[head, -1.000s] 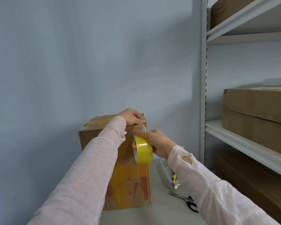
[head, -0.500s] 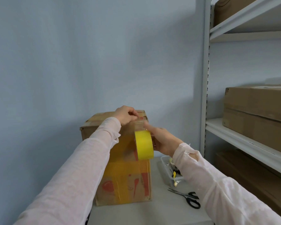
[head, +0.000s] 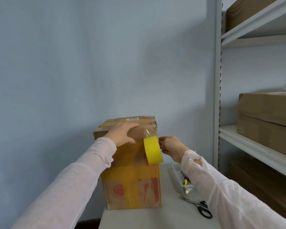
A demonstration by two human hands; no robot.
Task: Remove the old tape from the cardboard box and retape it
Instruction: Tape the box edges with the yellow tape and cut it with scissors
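A tall brown cardboard box (head: pixel 132 187) with red print and a yellowish film over its front stands upright at the back of the pale counter (head: pixel 139 219), close to the blue wall. The left hand (head: pixel 122 134) lies over the box's upper front edge, its fingers (head: pixel 132 126) spread straight and pressing down, not curled round anything. The right hand (head: pixel 172 146) grips a yellow roll of packing tape (head: pixel 153 150) just off the box's upper right corner, fingers (head: pixel 163 139) clenched at the roll's far side. A short clear strip of tape (head: pixel 147 132) runs from the roll up to the top edge. The retaping looks only just begun. The main risk is the strip's start lifting off. The left hand presses beside the strip rather than on it, so a hard pull on the roll could peel it away or drag it askew and wrinkled. The tall box is steadied only from above, so a sideways tug might rock or slide it toward the black-handled scissors (head: pixel 199 206) and the clear plastic tray (head: pixel 177 171) lying to its right.
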